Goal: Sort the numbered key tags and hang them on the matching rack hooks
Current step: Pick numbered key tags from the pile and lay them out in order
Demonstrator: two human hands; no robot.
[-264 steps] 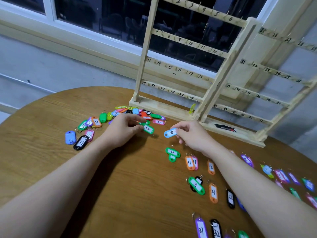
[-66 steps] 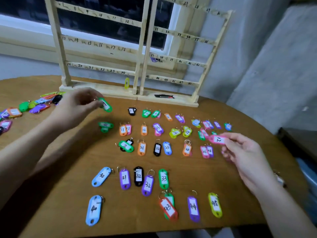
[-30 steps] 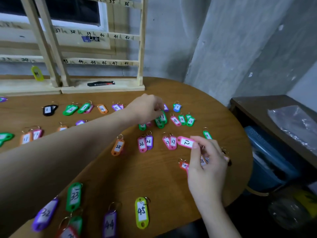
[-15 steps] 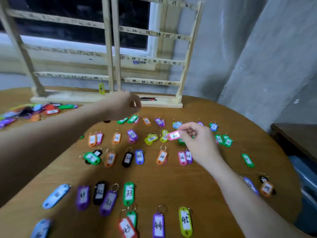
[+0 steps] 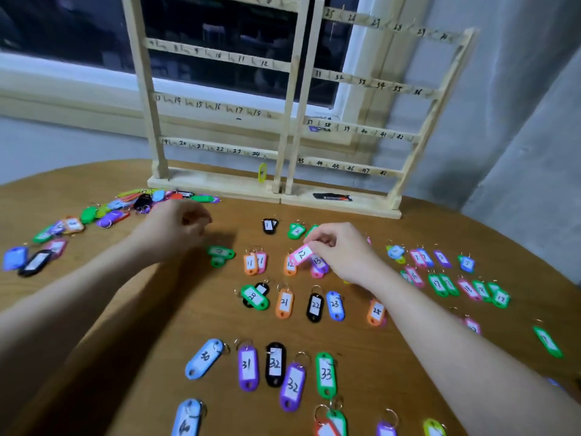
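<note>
Two wooden racks [image 5: 284,121] with numbered hook rails stand at the back of the round wooden table [image 5: 440,228]. Sorted key tags lie in number rows in the middle, among them orange 21 [image 5: 284,303] and green 33 [image 5: 326,374]. My right hand [image 5: 344,253] pinches a pink tag [image 5: 301,253] marked 2 just above the row of tags in the tens. My left hand [image 5: 180,223] hovers over the table with curled fingers, and I see no tag in it. An unsorted pile of tags [image 5: 125,206] lies to its left.
A yellow tag [image 5: 262,173] hangs under hook 24 and a purple one [image 5: 314,129] near hook 37. A black object [image 5: 332,197] lies on the right rack's base. More sorted tags [image 5: 465,284] spread toward the table's right edge.
My right hand has carried the pink tag left, from the right rows to the middle. My left hand has drawn back left toward the unsorted pile. The view has swung left.
</note>
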